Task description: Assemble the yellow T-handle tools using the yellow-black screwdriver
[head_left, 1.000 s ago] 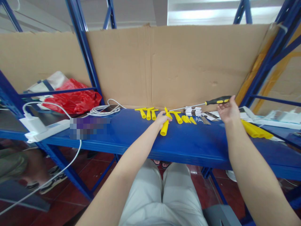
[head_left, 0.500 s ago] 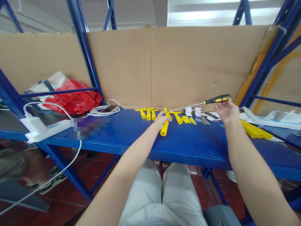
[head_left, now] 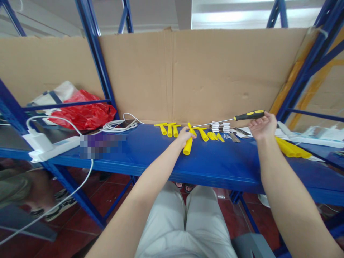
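My left hand (head_left: pixel 185 136) is closed around a yellow T-shaped plastic piece (head_left: pixel 188 145) that rests on the blue shelf (head_left: pixel 209 161). My right hand (head_left: pixel 261 126) grips the black and yellow handle of a long screwdriver (head_left: pixel 248 115). Its thin metal shaft points left, with the tip close to the top of the yellow piece. More yellow T-shaped pieces (head_left: pixel 168 128) lie in a row on either side of my left hand.
A cardboard sheet (head_left: pixel 188 75) backs the shelf. A white cable coil (head_left: pixel 118 125), a power strip with charger (head_left: pixel 51 147) and a red plastic bag (head_left: pixel 83 111) lie left. Small white and metal parts (head_left: pixel 221 127) and yellow strips (head_left: pixel 291 148) lie right.
My right hand has shifted slightly right and closed more around the screwdriver handle. My left hand has kept still on the yellow piece.
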A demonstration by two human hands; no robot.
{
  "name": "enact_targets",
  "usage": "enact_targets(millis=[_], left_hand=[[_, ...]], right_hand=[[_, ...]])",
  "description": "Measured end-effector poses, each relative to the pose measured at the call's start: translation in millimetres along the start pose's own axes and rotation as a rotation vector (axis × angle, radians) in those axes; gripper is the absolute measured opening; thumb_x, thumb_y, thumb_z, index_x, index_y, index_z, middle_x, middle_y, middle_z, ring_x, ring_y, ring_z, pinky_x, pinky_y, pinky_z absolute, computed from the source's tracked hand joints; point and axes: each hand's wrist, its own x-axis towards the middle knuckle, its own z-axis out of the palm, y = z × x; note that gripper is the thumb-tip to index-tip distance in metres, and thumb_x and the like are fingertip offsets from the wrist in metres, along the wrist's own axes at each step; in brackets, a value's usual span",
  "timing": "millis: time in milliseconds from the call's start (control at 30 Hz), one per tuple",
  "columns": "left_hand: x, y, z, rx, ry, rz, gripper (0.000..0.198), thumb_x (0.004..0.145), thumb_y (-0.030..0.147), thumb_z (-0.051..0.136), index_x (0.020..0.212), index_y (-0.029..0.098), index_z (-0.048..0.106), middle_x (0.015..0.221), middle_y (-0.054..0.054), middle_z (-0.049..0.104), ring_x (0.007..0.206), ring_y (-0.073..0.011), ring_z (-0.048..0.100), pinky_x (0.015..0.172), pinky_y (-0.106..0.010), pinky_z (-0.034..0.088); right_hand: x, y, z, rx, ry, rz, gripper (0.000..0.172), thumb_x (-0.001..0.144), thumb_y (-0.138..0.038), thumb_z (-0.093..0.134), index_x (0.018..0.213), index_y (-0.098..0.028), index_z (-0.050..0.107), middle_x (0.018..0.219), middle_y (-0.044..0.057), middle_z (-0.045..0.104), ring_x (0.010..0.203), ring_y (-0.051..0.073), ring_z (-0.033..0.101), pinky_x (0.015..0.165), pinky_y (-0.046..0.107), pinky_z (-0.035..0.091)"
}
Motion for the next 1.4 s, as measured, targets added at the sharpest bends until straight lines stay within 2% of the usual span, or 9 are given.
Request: enact_targets(millis=[200, 400, 533, 633, 767, 900, 1067, 1267, 1400], left_hand=[[-3, 2, -0.3, 0.005, 0.013, -0.007, 0.069, 0.062, 0.0, 0.072, 0.125, 0.017, 0.05, 0.075, -0.003, 0.07, 0.054, -0.0132, 0.062, 0.051, -0.022, 0.046], [-5, 3, -0.8, 0.009, 0.008, -0.014, 0.07, 0.064, -0.004, 0.068, 0.128, 0.017, 0.048, 0.072, -0.001, 0.068, 0.048, -0.01, 0.056, 0.049, -0.02, 0.044], [-2, 2, 0.1, 0.011, 0.005, -0.01, 0.071, 0.064, -0.004, 0.066, 0.129, 0.016, 0.047, 0.081, -0.006, 0.071, 0.058, -0.0134, 0.063, 0.052, -0.021, 0.046], [-1, 0, 1.0, 0.002, 0.003, -0.003, 0.071, 0.064, -0.005, 0.064, 0.13, 0.016, 0.047, 0.083, -0.006, 0.071, 0.063, -0.0145, 0.066, 0.053, -0.02, 0.046], [-2, 1, 0.9, 0.007, 0.006, -0.007, 0.07, 0.065, -0.009, 0.061, 0.129, 0.016, 0.048, 0.08, -0.005, 0.071, 0.057, -0.013, 0.063, 0.052, -0.021, 0.045], [-5, 3, 0.3, -0.006, 0.008, -0.015, 0.068, 0.065, -0.01, 0.06, 0.127, 0.015, 0.05, 0.074, -0.003, 0.069, 0.049, -0.0101, 0.058, 0.05, -0.02, 0.044], [-5, 3, 0.7, -0.022, 0.014, -0.01, 0.067, 0.064, -0.009, 0.062, 0.124, 0.017, 0.05, 0.073, -0.001, 0.068, 0.051, -0.0105, 0.06, 0.048, -0.019, 0.044], [-1, 1, -0.1, -0.021, 0.011, -0.019, 0.069, 0.064, -0.009, 0.062, 0.127, 0.018, 0.05, 0.074, -0.001, 0.068, 0.06, -0.0135, 0.064, 0.051, -0.02, 0.045], [2, 0, -1.1, -0.038, 0.01, -0.018, 0.07, 0.062, -0.007, 0.068, 0.125, 0.019, 0.052, 0.077, -0.002, 0.069, 0.061, -0.0142, 0.065, 0.054, -0.021, 0.046]], right_hand=[[-3, -1, 2, -0.011, 0.048, 0.004, 0.033, 0.086, -0.021, 0.041, 0.058, -0.021, 0.025, 0.041, -0.007, 0.02, 0.036, 0.009, 0.023, 0.036, 0.019, 0.024], [1, 0, 0, -0.073, 0.037, -0.012, 0.029, 0.09, -0.025, 0.044, 0.061, -0.019, 0.043, 0.047, -0.002, 0.042, 0.041, 0.009, 0.038, 0.037, 0.018, 0.03], [9, 2, -5, -0.087, -0.024, 0.004, 0.039, 0.087, -0.034, 0.058, 0.061, -0.02, 0.034, 0.048, -0.006, 0.032, 0.039, 0.007, 0.03, 0.036, 0.017, 0.027], [12, 3, -7, -0.099, -0.005, -0.003, 0.041, 0.085, -0.037, 0.063, 0.062, -0.02, 0.034, 0.051, -0.007, 0.034, 0.04, 0.006, 0.03, 0.036, 0.017, 0.025], [8, 2, -4, -0.076, 0.048, 0.003, 0.037, 0.089, -0.034, 0.053, 0.062, -0.02, 0.032, 0.054, -0.005, 0.038, 0.041, 0.007, 0.033, 0.036, 0.018, 0.025], [1, 0, 1, -0.038, 0.082, 0.035, 0.032, 0.092, -0.027, 0.036, 0.061, -0.02, 0.032, 0.048, -0.005, 0.03, 0.038, 0.008, 0.03, 0.035, 0.019, 0.025], [0, 0, 1, -0.04, 0.054, 0.023, 0.033, 0.091, -0.028, 0.042, 0.061, -0.021, 0.03, 0.044, -0.007, 0.024, 0.037, 0.008, 0.027, 0.034, 0.019, 0.024], [5, 1, -3, -0.047, 0.008, 0.009, 0.029, 0.09, -0.038, 0.052, 0.067, -0.021, 0.048, 0.043, -0.008, 0.022, 0.036, 0.007, 0.027, 0.034, 0.016, 0.025], [2, 0, -1, -0.008, 0.027, 0.014, 0.03, 0.091, -0.038, 0.053, 0.067, -0.02, 0.05, 0.045, -0.007, 0.032, 0.039, 0.007, 0.038, 0.036, 0.016, 0.031]])
